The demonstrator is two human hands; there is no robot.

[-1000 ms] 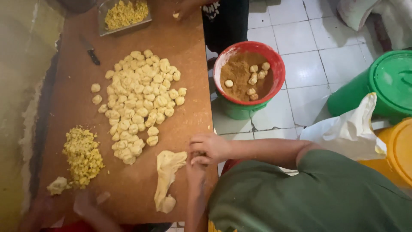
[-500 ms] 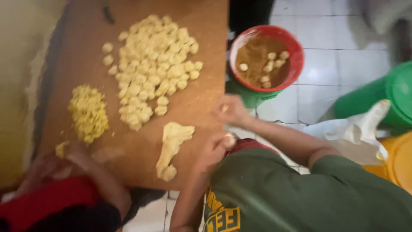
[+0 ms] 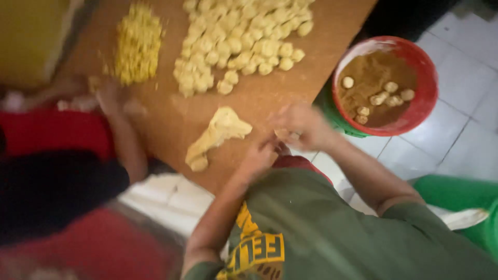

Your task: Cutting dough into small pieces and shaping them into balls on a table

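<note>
Neither of my hands shows in the head view. A person in a green shirt (image 3: 337, 233), seen from above and behind, leans over a wooden table (image 3: 270, 98). That person's hands (image 3: 290, 137) meet at the table's near edge, apparently around a small bit of dough, though blur hides the grip. A torn lump of pale dough (image 3: 218, 135) lies just left of them. A big pile of small dough balls (image 3: 238, 41) covers the far part of the table.
A red bowl (image 3: 428, 78) of brown powder with several dough balls stands on a green bucket right of the table. A second person in red and black (image 3: 57, 171) has a hand (image 3: 111, 96) by a yellow crumbly heap (image 3: 137, 44). White floor tiles lie to the right.
The view has dropped closer and swung over the table. The green-shirted person's hands have drawn together at the table edge beside the dough lump.
</note>
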